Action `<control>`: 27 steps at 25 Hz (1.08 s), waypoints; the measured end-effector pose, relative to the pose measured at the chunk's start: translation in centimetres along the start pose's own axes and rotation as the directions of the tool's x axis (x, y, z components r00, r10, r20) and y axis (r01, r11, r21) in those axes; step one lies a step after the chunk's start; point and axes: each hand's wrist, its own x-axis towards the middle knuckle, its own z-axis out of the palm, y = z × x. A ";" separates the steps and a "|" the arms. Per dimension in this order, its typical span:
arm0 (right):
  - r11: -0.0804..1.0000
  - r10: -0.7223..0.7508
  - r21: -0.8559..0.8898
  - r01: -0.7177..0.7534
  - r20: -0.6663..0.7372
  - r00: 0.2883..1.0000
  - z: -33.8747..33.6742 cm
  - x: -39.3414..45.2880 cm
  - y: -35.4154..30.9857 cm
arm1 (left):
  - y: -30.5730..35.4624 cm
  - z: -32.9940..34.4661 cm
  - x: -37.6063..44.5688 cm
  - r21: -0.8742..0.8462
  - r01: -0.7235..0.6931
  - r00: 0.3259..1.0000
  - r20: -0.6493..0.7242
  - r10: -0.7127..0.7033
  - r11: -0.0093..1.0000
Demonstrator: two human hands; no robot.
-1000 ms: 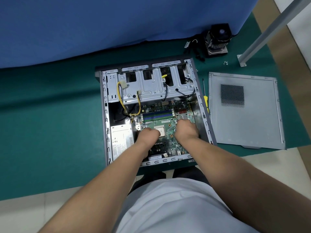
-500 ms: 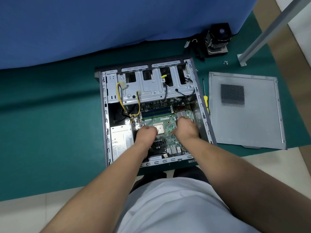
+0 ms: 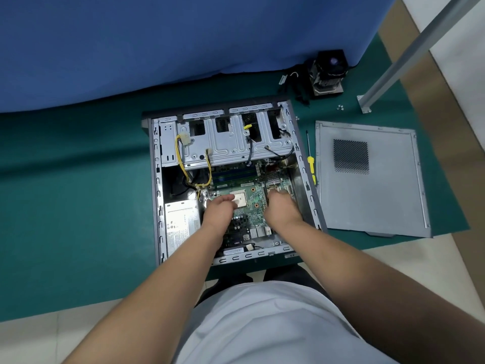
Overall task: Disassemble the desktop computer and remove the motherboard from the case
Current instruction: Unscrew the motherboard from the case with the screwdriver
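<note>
Dark green mat spread over the work surface, with a blue cloth backdrop along its far edge. On the mat, an open grey metal computer case lying on its side. At the near left inside the case, a silver boxed power supply, with yellow and black wires looping up past a grey steel drive cage across the far end. Left hand down on the left edge of the green motherboard, fingers loosely curled over the board beside the square silver processor; whether anything is pinched cannot be told. Motherboard flat on the case floor, between power supply and right wall, its far edge tucked under the drive cage. Right hand on the board's right edge, fingers curled down and hidden; grip cannot be told. Just right of the case, a yellow-handled screwdriver, then a flat grey side panel with a perforated vent. Far right, a black fan on a finned cooler, small loose screws and a slanted grey metal post.
</note>
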 end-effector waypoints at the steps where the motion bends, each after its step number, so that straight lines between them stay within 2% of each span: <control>1: 0.997 -0.063 -0.039 0.063 0.007 0.998 -0.1 -0.1 0.1 | 0.3 0.1 -0.3 0.019 -0.034 0.999 -0.003 0.034 0.999; 2: 0.985 -0.147 -0.080 0.151 0.050 0.988 -0.2 -0.2 0.3 | 0.7 0.1 -0.7 0.056 -0.084 0.996 -0.003 0.084 0.995; 4: 0.921 -0.309 -0.163 0.354 0.247 0.918 -0.3 -0.3 0.3 | 1.5 -0.1 -1.5 0.163 -0.220 0.976 0.028 0.218 0.962; 6: 0.835 -0.342 -0.275 0.478 0.421 0.840 0.3 -0.4 0.1 | 2.4 -0.9 -2.3 0.292 -0.404 0.914 0.113 0.388 0.867; 8: 0.740 -0.341 -0.408 0.535 0.458 0.821 0.7 -0.3 -0.4 | 3.0 -2.4 -2.6 0.469 -0.589 0.803 0.256 0.538 0.658; 10: 0.616 -0.388 -0.516 0.595 0.459 0.799 0.9 -0.3 -1.0 | 3.3 -4.1 -2.1 0.658 -0.660 0.706 0.380 0.598 0.361; 11: 0.560 -0.412 -0.549 0.621 0.465 0.783 0.9 -0.3 -1.3 | 3.3 -4.9 -1.7 0.731 -0.646 0.682 0.421 0.598 0.221; 13: 0.481 -0.433 -0.591 0.648 0.482 0.761 0.6 -0.5 -1.8 | 2.7 -6.3 -1.0 0.826 -0.564 0.676 0.475 0.563 -0.020; 15: 0.449 -0.430 -0.612 0.651 0.491 0.758 0.5 -0.8 -2.2 | 1.5 -7.0 -0.6 0.869 -0.463 0.677 0.474 0.563 -0.174; 16: 0.439 -0.442 -0.612 0.657 0.489 0.751 0.5 -0.8 -2.3 | 1.0 -7.1 -0.6 0.880 -0.436 0.665 0.458 0.589 -0.191; 19: 0.453 -0.502 -0.582 0.675 0.460 0.733 0.3 -0.7 -1.9 | 0.9 -6.7 -0.5 0.893 -0.426 0.635 0.408 0.656 -0.144; 22: 0.532 -0.535 -0.538 0.654 0.385 0.752 0.4 -0.8 -1.2 | 0.8 -6.8 -0.4 0.889 -0.448 0.618 0.382 0.687 -0.092; 27: 0.683 -0.569 -0.401 0.610 0.231 0.789 0.2 -0.9 -0.6 | 0.9 -6.9 -0.7 0.893 -0.450 0.630 0.320 0.708 -0.004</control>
